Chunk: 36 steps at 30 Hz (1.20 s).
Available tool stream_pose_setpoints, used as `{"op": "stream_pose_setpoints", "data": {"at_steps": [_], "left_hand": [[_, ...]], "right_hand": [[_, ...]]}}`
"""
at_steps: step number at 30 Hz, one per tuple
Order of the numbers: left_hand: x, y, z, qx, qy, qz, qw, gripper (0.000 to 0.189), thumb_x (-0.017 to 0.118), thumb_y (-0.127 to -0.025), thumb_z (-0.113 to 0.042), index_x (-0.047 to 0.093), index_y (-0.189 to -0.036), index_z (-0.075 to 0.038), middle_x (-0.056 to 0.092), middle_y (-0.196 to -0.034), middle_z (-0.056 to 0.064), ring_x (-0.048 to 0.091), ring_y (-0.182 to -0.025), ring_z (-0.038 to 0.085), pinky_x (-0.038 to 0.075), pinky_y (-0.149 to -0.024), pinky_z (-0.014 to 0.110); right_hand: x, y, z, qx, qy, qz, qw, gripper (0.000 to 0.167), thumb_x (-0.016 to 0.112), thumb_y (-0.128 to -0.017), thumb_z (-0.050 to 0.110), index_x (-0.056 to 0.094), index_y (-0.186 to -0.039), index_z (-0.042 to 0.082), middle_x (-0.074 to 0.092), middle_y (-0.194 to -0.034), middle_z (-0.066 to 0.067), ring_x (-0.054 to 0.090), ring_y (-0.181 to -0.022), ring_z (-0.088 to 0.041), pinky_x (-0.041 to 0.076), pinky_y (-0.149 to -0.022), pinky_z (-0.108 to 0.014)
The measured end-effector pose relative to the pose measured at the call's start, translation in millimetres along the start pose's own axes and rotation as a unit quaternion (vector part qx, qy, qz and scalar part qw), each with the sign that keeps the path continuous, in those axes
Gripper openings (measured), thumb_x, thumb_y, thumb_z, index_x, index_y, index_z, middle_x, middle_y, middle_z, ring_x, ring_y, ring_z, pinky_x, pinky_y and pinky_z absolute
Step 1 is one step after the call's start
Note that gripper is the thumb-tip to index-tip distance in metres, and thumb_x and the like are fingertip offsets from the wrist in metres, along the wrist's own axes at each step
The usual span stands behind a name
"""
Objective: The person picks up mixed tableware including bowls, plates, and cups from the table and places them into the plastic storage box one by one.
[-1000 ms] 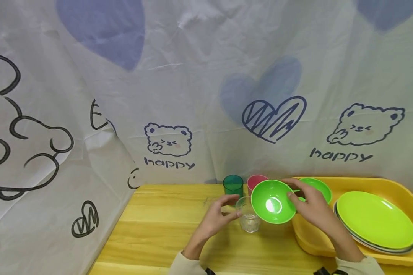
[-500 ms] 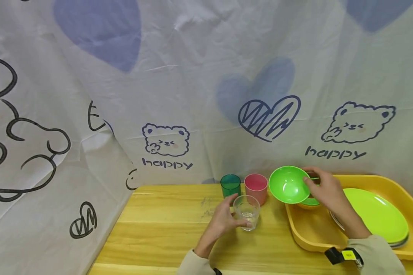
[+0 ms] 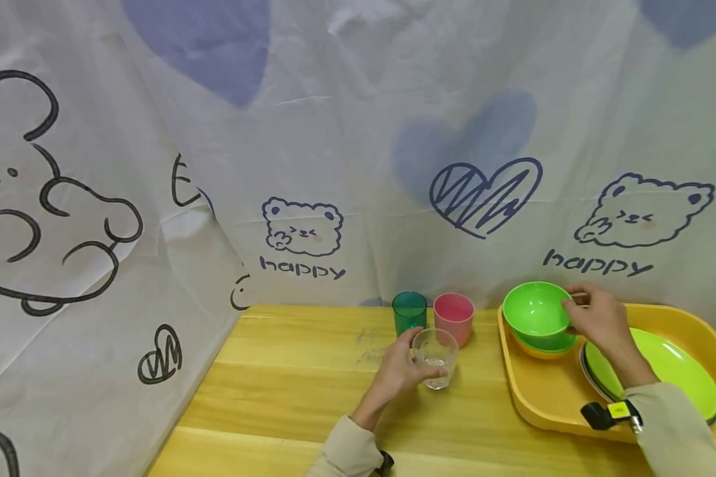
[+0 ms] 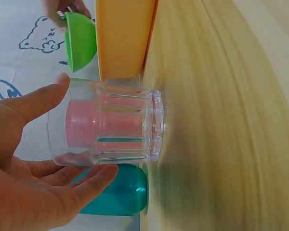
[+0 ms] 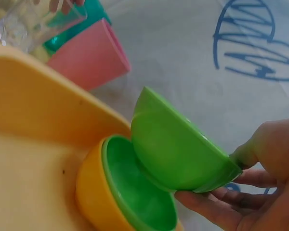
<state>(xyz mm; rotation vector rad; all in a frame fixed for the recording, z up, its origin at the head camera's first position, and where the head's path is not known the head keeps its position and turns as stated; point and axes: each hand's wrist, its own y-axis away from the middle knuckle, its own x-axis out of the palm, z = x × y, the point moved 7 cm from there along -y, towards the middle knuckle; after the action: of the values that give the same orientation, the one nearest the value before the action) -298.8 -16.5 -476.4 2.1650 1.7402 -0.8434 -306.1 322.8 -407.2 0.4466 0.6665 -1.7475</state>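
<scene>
In the head view my right hand (image 3: 599, 321) pinches the rim of a bright green bowl (image 3: 537, 308), thumb on the inside. The bowl is just over a second green bowl (image 3: 551, 342), which sits in a yellow bowl (image 5: 89, 185) inside the tray. In the right wrist view the held bowl (image 5: 176, 144) tilts above the stack; whether they touch is unclear. My left hand (image 3: 398, 368) holds a clear cup (image 3: 437, 358) upright on the table, thumb and fingers on opposite sides. Behind it stand a teal cup (image 3: 410, 313) and a pink cup (image 3: 455, 321).
A yellow-orange tray (image 3: 539, 411) stands on the right of the wooden table (image 3: 286, 377). Lime-green plate (image 3: 674, 374) tops a plate stack in its right part. A white printed cloth (image 3: 358, 132) hangs close behind the table and along its left side.
My right hand has carried the green bowl rightward from beside the clear cup to above the bowls in the tray. My left hand has closed in around the clear cup.
</scene>
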Motion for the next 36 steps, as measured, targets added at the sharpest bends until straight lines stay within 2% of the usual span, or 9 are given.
{"op": "stream_pose_setpoints", "data": {"at_steps": [3,7,14,18,21,24,28,33,36], "left_hand": [[-3.1,-1.1,0.1,0.008,0.001,0.004,1.0000,0.084,0.095,-0.074,-0.028,0.054,-0.142,0.001,0.063,-0.135,0.016,0.061,-0.119,0.033,0.057,-0.097,0.043],[-6.2,1.0,3.4,0.011,0.007,0.018,0.9998,0.083,0.094,-0.075,-0.025,0.054,-0.142,0.001,0.062,-0.135,0.017,0.062,-0.118,0.034,0.058,-0.094,0.042],[-9.8,2.3,6.2,0.009,-0.004,0.033,0.9994,0.084,0.094,-0.076,-0.025,0.052,-0.144,0.001,0.061,-0.139,0.017,0.059,-0.125,0.036,0.052,-0.104,0.048],[-10.9,2.9,5.6,0.014,0.003,0.036,0.9992,0.084,0.093,-0.077,-0.024,0.051,-0.146,0.001,0.060,-0.141,0.017,0.059,-0.124,0.035,0.054,-0.101,0.046],[-11.4,4.0,6.5,0.013,0.016,0.039,0.9990,0.084,0.093,-0.077,-0.024,0.051,-0.146,0.001,0.060,-0.141,0.017,0.060,-0.122,0.034,0.057,-0.097,0.042],[-11.3,4.3,9.6,0.008,0.031,0.042,0.9986,0.085,0.092,-0.078,-0.024,0.050,-0.147,0.001,0.060,-0.141,0.016,0.061,-0.121,0.034,0.058,-0.095,0.040],[-13.9,4.3,12.0,-0.001,0.045,0.041,0.9982,0.087,0.092,-0.078,-0.024,0.048,-0.148,0.001,0.061,-0.139,0.015,0.061,-0.121,0.035,0.058,-0.095,0.040],[-18.0,5.2,13.8,-0.007,0.061,0.040,0.9973,0.086,0.093,-0.077,-0.021,0.049,-0.147,0.001,0.062,-0.137,0.014,0.061,-0.119,0.035,0.058,-0.094,0.038],[-20.8,6.8,15.2,-0.007,0.085,0.039,0.9956,0.085,0.092,-0.078,-0.019,0.047,-0.147,0.002,0.061,-0.136,0.015,0.059,-0.122,0.035,0.057,-0.097,0.042]], "right_hand": [[-2.5,-6.1,-6.1,0.016,0.022,-0.006,0.9996,0.040,0.051,-0.098,0.010,0.053,-0.128,-0.018,0.058,-0.117,-0.043,0.068,-0.087,-0.043,0.063,-0.058,-0.035],[-3.3,-8.9,-17.8,0.027,0.054,-0.011,0.9981,0.038,0.054,-0.095,0.009,0.057,-0.123,-0.018,0.061,-0.111,-0.040,0.065,-0.087,-0.043,0.061,-0.058,-0.036],[-6.6,-12.1,-31.0,0.030,0.081,-0.020,0.9961,0.040,0.055,-0.093,0.014,0.062,-0.119,-0.015,0.064,-0.108,-0.036,0.063,-0.082,-0.038,0.052,-0.057,-0.030],[-9.3,-12.1,-35.1,0.036,0.089,-0.025,0.9950,0.037,0.055,-0.093,0.014,0.064,-0.116,-0.015,0.064,-0.107,-0.034,0.058,-0.085,-0.040,0.047,-0.060,-0.031],[-7.7,-10.9,-38.1,0.045,0.077,-0.018,0.9959,0.037,0.055,-0.093,0.012,0.063,-0.116,-0.016,0.064,-0.109,-0.035,0.059,-0.087,-0.040,0.050,-0.061,-0.032],[-2.1,-10.4,-43.0,0.068,0.033,0.008,0.9971,0.040,0.055,-0.093,0.007,0.057,-0.122,-0.019,0.060,-0.112,-0.039,0.065,-0.082,-0.035,0.061,-0.064,-0.037],[3.5,-9.6,-47.2,0.093,-0.024,0.039,0.9946,0.043,0.057,-0.096,0.002,0.049,-0.128,-0.023,0.055,-0.113,-0.042,0.068,-0.074,-0.027,0.064,-0.064,-0.043],[3.7,-9.0,-49.7,0.080,-0.025,0.049,0.9953,0.042,0.060,-0.096,0.002,0.050,-0.127,-0.023,0.055,-0.112,-0.042,0.069,-0.074,-0.026,0.064,-0.065,-0.042],[3.7,-8.1,-51.9,0.073,-0.024,0.048,0.9959,0.042,0.060,-0.095,0.003,0.050,-0.127,-0.023,0.056,-0.113,-0.042,0.069,-0.075,-0.027,0.064,-0.065,-0.042]]}}
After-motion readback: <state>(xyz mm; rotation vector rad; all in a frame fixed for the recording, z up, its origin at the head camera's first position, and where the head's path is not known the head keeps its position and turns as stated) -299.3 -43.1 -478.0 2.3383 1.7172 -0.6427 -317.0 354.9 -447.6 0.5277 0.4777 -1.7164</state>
